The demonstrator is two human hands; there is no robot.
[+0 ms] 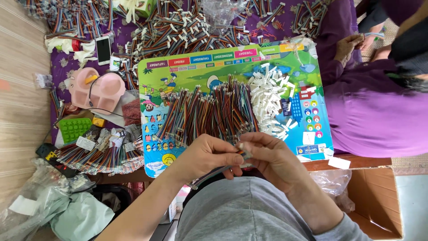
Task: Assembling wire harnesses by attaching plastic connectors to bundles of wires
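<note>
Just below the near edge of the board (294, 64), both hands are brought together over the lap. A wire bundle (213, 173) is pinched between the thumb and fingers of the left hand (206, 155), the fingers curled closed around it. The right hand (273, 157) is closed at the same spot, its fingertips (242, 146) meeting the bundle's upper end; whether a connector is held there cannot be told, since the tip is covered by the fingers and blurred. The bundle's long axis is seen running diagonally, from lower left near the grey shirt (243, 212) up to the right, where its end points toward the right hand. Its lower end is partly lost against the shirt.

On the board, a spread of wires (209, 109) is laid with the strands running mostly away from the person, and a pile of white connectors (269, 100) lies just to its right. More wire bundles (178, 29) are heaped on the purple cloth beyond, cut off by the top edge. A phone (103, 49) and a pink tray (100, 89) lie at left. A second person in purple (370, 111) is seated at right, mostly out of frame. A cardboard box (379, 196) is cut off at lower right.
</note>
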